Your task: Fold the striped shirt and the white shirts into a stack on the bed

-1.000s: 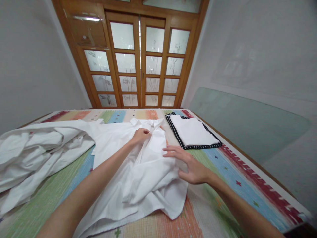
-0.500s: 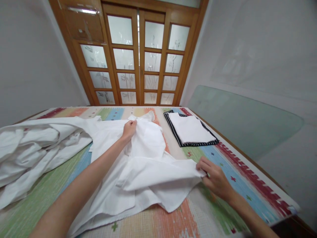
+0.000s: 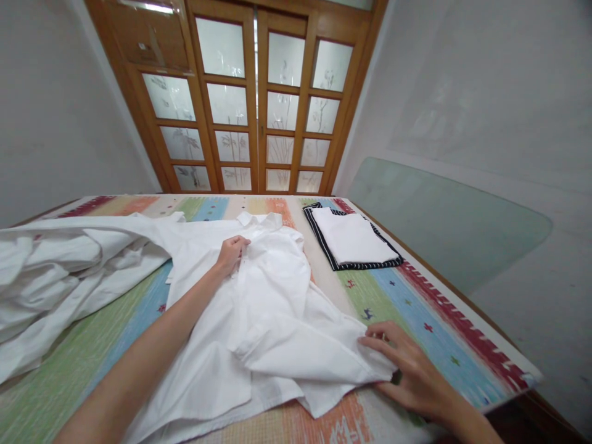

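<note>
A white collared shirt (image 3: 272, 283) lies spread and creased on the bed, its collar at the far end. My left hand (image 3: 232, 253) pinches the shirt's front edge just below the collar, fingers closed. My right hand (image 3: 407, 370) is at the near right corner of the shirt, with the cloth between the thumb below and the fingers on top. Folds of the front panel bunch up between both hands. Left of the shirt sits a crumpled heap of white cloth (image 3: 60, 277), touching its left side.
A folded white garment (image 3: 354, 237) rests on a folded black-and-white striped one (image 3: 370, 266) at the right. Beneath everything is a colourful striped cover (image 3: 444, 345). A pale green panel (image 3: 453, 216) stands along the right wall. Wooden doors with glass panes (image 3: 259, 123) are beyond the far edge.
My left hand has moved slightly left and nearer, lowering the front edge. My right hand has brought the cloth down and towards me, its fingers looser. The collar now shows more plainly.
</note>
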The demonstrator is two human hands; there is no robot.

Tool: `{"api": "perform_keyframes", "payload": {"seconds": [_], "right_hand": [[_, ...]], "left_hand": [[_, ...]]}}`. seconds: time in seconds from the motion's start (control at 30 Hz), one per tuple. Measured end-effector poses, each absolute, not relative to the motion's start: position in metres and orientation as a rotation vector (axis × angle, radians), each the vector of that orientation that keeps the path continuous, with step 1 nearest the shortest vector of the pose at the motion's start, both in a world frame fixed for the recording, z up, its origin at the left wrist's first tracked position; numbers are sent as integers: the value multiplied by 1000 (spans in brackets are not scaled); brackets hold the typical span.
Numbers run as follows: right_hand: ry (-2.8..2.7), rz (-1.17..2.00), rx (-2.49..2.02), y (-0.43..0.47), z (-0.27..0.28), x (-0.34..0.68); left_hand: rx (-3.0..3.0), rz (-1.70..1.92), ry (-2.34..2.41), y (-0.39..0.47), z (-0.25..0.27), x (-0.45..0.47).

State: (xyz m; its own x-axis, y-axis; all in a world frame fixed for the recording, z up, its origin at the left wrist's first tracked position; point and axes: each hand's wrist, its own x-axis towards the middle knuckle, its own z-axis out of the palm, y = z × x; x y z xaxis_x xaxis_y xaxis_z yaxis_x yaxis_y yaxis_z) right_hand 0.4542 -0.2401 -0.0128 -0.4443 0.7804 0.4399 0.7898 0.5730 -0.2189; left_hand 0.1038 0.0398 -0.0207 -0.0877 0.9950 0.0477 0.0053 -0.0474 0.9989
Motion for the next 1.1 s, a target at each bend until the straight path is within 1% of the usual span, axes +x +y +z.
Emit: {"api": "perform_keyframes", "payload": {"seconds": [0.07, 0.17, 0.3, 0.4, 0.47, 0.63, 0.73, 0.8, 0.9, 1.03, 1.1], "right_hand": [[-2298, -111, -1168, -237, -18, 453], [-2222, -207, -1164, -243, -31, 464], [-2032, -246, -1403, -269, -46, 490], [-1871, -259, -1556, -287, -49, 498], [-1931, -139, -1502, -292, -46, 497], [-2256, 632, -1432, -282, -12, 489], [-2266, 940, -1323, -257, 16, 490], [-2146, 949, -1351, -229, 31, 485], [-1921, 835, -1543, -172, 38, 463], [-1782, 889, -1644, -87, 27, 415], [-1779, 852, -1779, -50, 19, 391]], "left_hand": [[1252, 1325, 1238, 38, -20, 105], [1280, 1387, 1297, 38, -20, 105], [1213, 1525, 1333, 39, -23, 103], [1130, 1494, 1267, 40, -24, 102], [1126, 1453, 1222, 39, -26, 101], [1269, 1394, 1150, 39, -30, 99], [1353, 1426, 1101, 38, -32, 98], [1387, 1439, 1068, 38, -33, 97], [1384, 1430, 1047, 37, -31, 97], [1330, 1484, 1081, 35, -28, 97], [1374, 1513, 1088, 32, -27, 97]]}}
